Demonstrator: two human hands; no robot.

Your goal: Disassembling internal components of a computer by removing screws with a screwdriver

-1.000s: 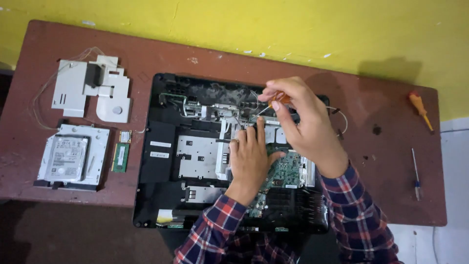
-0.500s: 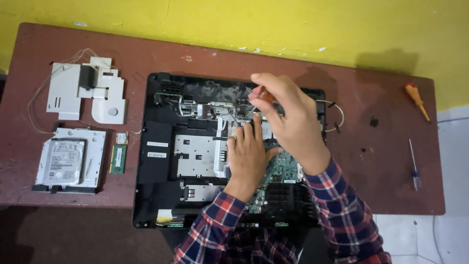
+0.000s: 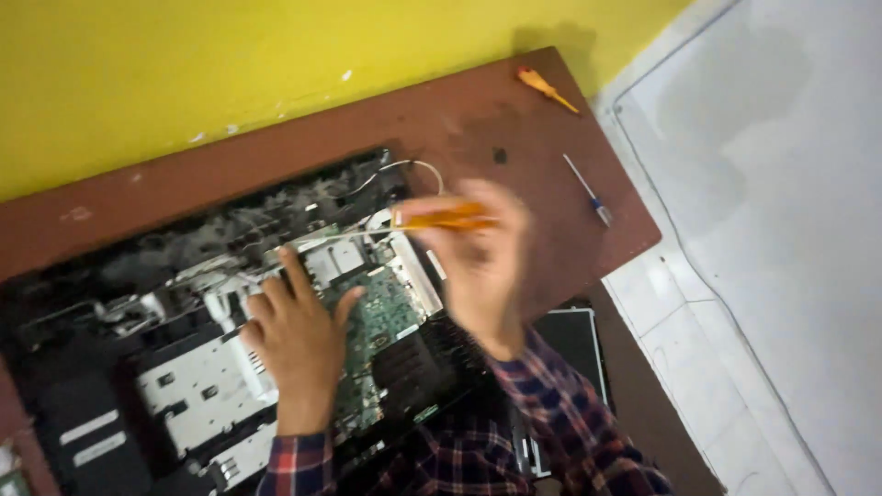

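Desk (image 3: 551,184): we see a reddish-brown top set against a yellow wall, its right end bare but for two tools; past that edge the floor is pale tile.
Opened machine (image 3: 184,303): a black, flat computer chassis with its back off fills the desk's left and middle. It looks stiff and heavy, so we judge it best held by the outer frame, never by the boards inside.
Metal shields (image 3: 197,386): pale plates over the lower left of the chassis; rigid, with edges that may be sharp.
Green circuit board (image 3: 381,317): bare and fragile, just right of our left hand; we would touch only its edges.
Left hand (image 3: 294,344): laid flat, fingers spread, pressing on the parts beside the board; it grips nothing.
Right hand (image 3: 482,262): blurred, raised over the chassis's upper right, fingers closed round an orange-handled screwdriver.
Orange-handled screwdriver (image 3: 441,219): held level, tip pointing left toward the wiring; light, stiff, likely smooth in the grip.
Loose cable (image 3: 413,167): thin, pale, looping at the top edge of the chassis; soft and easy to snag.
Spare tools: a second orange screwdriver (image 3: 547,89) near the far corner, a slim blue-tipped driver (image 3: 586,190) below it, both well apart from our hands.
Open room: the bare desk to the right; the left is crowded.
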